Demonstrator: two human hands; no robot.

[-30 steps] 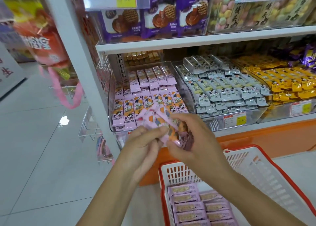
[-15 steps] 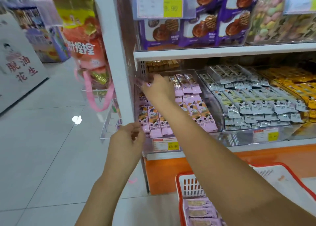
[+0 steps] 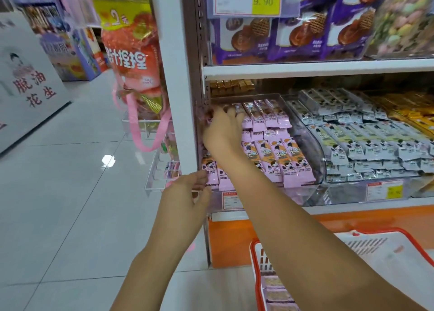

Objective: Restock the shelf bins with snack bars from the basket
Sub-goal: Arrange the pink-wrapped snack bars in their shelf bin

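Note:
Pink snack bars (image 3: 277,160) lie in rows in a clear shelf bin (image 3: 315,151) on the lower shelf. My right hand (image 3: 223,132) reaches into the bin's back left corner, fingers curled over a few pink bars that are blurred and partly hidden by the hand. My left hand (image 3: 187,193) is at the bin's front left corner, thumb and fingertips pinching the lower end of the front-left bar (image 3: 211,178). The red basket (image 3: 254,259) stands on the floor at the lower right, with more pink bars (image 3: 274,289) in it under my right forearm.
Grey-white bars (image 3: 366,146) fill the neighbouring bin and yellow ones (image 3: 415,115) lie further right. Purple cookie bags (image 3: 293,28) stand on the shelf above. A red snack bag (image 3: 131,59) hangs off the white shelf post (image 3: 178,99). Tiled aisle floor lies to the left.
My right hand carried the bunch of pink bars from above the basket into the bin's back left corner. My left hand let go of the bunch and moved to the bin's front left.

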